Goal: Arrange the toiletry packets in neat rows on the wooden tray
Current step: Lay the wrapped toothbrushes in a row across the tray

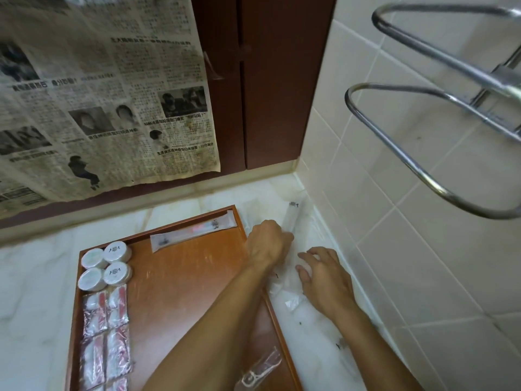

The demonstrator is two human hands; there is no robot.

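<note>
Left hand [267, 241] fingers curled onto long clear packet [293, 218] off wooden tray [180, 277] right edge, axis toward counter's far-right corner; right hand [324, 275] relaxed, pressing loose packets.

Two bare forearms, hands [267, 241] — no sleeves, unadorned

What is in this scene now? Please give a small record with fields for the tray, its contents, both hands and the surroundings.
surface: pale marble counter
tray: wooden tray on the counter
round packs: four white round packs, far left corner
red-white packets: two columns along the left side
long packet: toothbrush packet at the far edge
near packet: clear floss-pick packet, near right corner
left hand: left hand grips a clear long packet beside the tray
right hand: right hand rests on clear packets
wall: metal rack
</note>
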